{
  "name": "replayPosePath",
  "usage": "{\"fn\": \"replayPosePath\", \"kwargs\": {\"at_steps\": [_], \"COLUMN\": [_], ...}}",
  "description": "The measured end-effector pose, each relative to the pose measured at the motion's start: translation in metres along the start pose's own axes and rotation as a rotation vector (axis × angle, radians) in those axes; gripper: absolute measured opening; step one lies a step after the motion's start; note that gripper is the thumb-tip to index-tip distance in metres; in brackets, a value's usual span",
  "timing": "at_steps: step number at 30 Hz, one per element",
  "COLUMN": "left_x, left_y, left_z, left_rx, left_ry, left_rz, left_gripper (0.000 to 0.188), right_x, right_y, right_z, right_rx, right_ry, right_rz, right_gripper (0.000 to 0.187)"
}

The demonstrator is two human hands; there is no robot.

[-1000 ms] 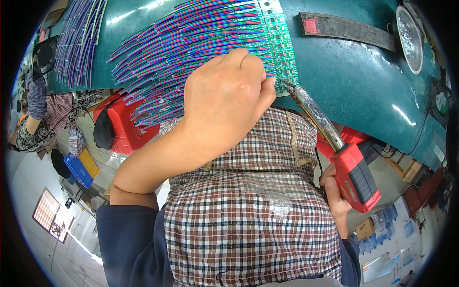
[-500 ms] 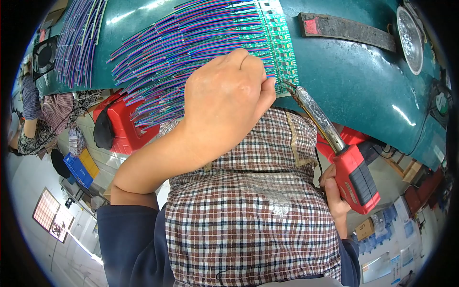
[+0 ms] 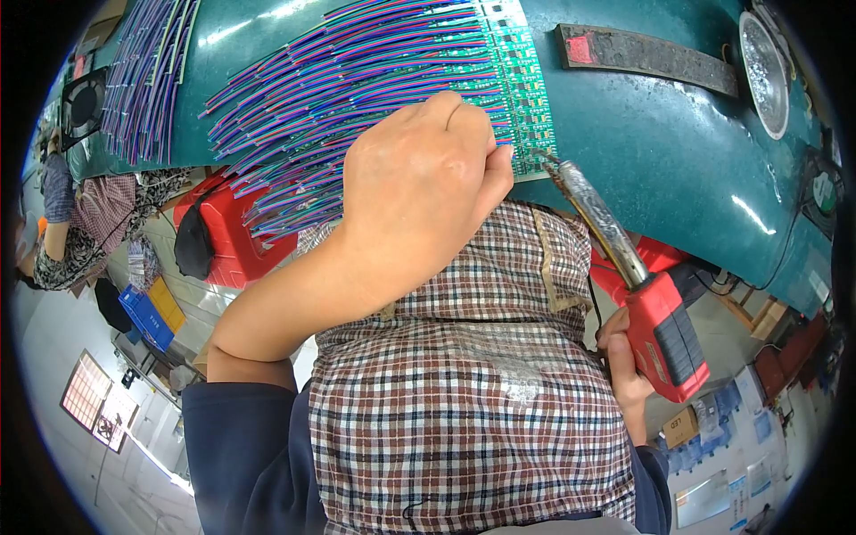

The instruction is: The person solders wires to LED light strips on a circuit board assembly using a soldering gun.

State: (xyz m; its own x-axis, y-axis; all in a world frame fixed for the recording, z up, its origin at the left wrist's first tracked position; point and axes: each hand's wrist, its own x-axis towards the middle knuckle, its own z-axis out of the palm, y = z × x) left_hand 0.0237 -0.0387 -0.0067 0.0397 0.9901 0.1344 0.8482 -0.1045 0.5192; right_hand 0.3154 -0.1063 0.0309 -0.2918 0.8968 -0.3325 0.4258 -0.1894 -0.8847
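My left hand (image 3: pixel 419 174) is closed in a pinch over a fan of thin multicoloured wires (image 3: pixel 357 62). Wire ends show at its thumb tip, beside the lower edge of a green circuit board panel (image 3: pixel 535 98); the fingertips underneath are hidden. The wires run leftward from rows of small parts on the panel. In my right hand (image 3: pixel 629 366), partly behind the handle, is a soldering iron (image 3: pixel 664 330) with a red and black grip. Its long metal barrel slants up and left, the tip close to the panel's lower right corner, just right of my left thumb. Contact cannot be made out.
A dark bar with a red patch (image 3: pixel 646 61) and a round metal dish (image 3: pixel 764 76) lie on the green table (image 3: pixel 642 134). More wired boards (image 3: pixel 147 80) and a black fan (image 3: pixel 83 107) are at the left. A red stool (image 3: pixel 236 227) stands below; another person's arm (image 3: pixel 56 232) shows far left.
The soldering iron's tip and barrel have shifted slightly to the right, away from my left thumb. My left hand stays in place over the wires.
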Motion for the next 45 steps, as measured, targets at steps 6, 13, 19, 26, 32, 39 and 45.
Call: {"fn": "replayPosePath", "kwargs": {"at_steps": [6, 13, 19, 26, 32, 39, 45], "left_x": [0.001, 0.001, -0.001, 0.001, 0.003, 0.062, 0.103], "left_y": [0.0, -0.001, -0.001, 0.001, 0.001, -0.056, -0.07], "left_z": [-0.001, -0.003, -0.003, -0.006, -0.013, -0.038, -0.061], "left_rx": [-0.015, -0.01, -0.018, -0.042, -0.011, 0.242, 0.114], "left_ry": [-0.009, -0.029, -0.045, -0.054, -0.079, 0.211, -0.027], "left_rz": [-0.004, -0.012, -0.02, -0.03, -0.036, 0.124, -0.09], "left_gripper": [0.023, 0.023, 0.022, 0.023, 0.018, 0.009, 0.011], "right_x": [0.001, 0.004, 0.009, 0.01, 0.012, 0.017, 0.012], "right_y": [-0.005, -0.007, -0.009, -0.005, 0.0, -0.005, 0.0], "right_z": [-0.002, 0.002, 0.006, 0.007, 0.004, 0.006, 0.004], "right_rx": [0.054, 0.124, 0.172, 0.195, 0.191, 0.209, 0.18], "right_ry": [-0.01, 0.019, 0.099, 0.13, 0.133, 0.137, 0.135], "right_rz": [-0.012, 0.023, 0.001, -0.012, -0.056, -0.075, -0.075], "right_gripper": [0.011, 0.015, 0.016, 0.015, 0.014, 0.011, 0.011]}}
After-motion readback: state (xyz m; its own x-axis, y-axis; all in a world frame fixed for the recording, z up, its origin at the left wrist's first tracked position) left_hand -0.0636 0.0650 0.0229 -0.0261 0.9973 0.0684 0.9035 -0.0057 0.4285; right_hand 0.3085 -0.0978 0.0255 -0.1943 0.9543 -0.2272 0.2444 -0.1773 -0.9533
